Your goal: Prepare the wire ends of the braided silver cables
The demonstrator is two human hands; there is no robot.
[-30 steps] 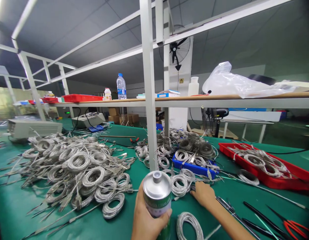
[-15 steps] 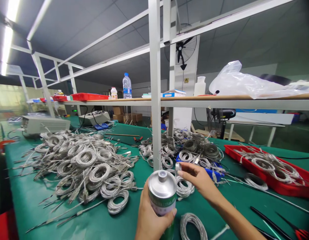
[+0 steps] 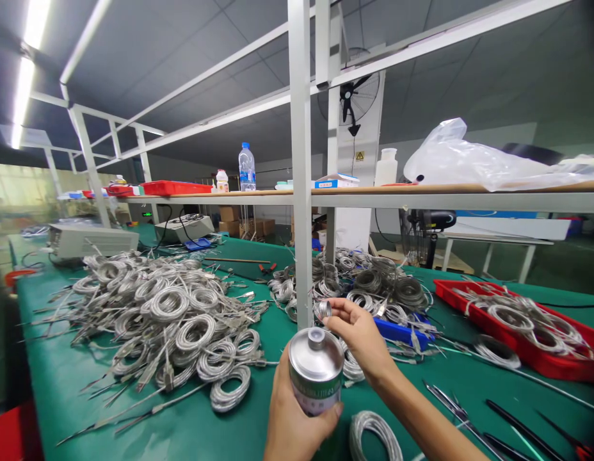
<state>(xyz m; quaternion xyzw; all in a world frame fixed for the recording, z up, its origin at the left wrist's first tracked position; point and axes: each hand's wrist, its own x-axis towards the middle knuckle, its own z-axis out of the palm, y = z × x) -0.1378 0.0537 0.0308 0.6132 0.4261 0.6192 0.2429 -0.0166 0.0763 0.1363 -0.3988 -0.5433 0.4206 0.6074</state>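
My left hand (image 3: 297, 410) is wrapped round a metal can (image 3: 316, 360) with a silver domed top and a green and white printed label. The can stands upright in the hand, its short round neck facing up. Just above and behind the neck, my right hand (image 3: 357, 330) pinches a small silver cap (image 3: 328, 309) between thumb and fingers. The cap is apart from the can. Below the right forearm lies a coiled silver cable (image 3: 374, 436), partly cut off by the frame's lower edge.
A large heap of coiled cables (image 3: 172, 314) covers the left of the green table. More coils (image 3: 369, 280) lie behind my right hand, around a blue tray (image 3: 397, 331). A red tray (image 3: 527, 349) holds cables at right. Tweezers (image 3: 450, 403) lie near my forearm. A shelf post (image 3: 303, 256) rises ahead.
My right hand has moved left and slightly up with the cap, behind the can's neck. The tweezers now show beside the forearm. My left hand keeps its hold on the can.
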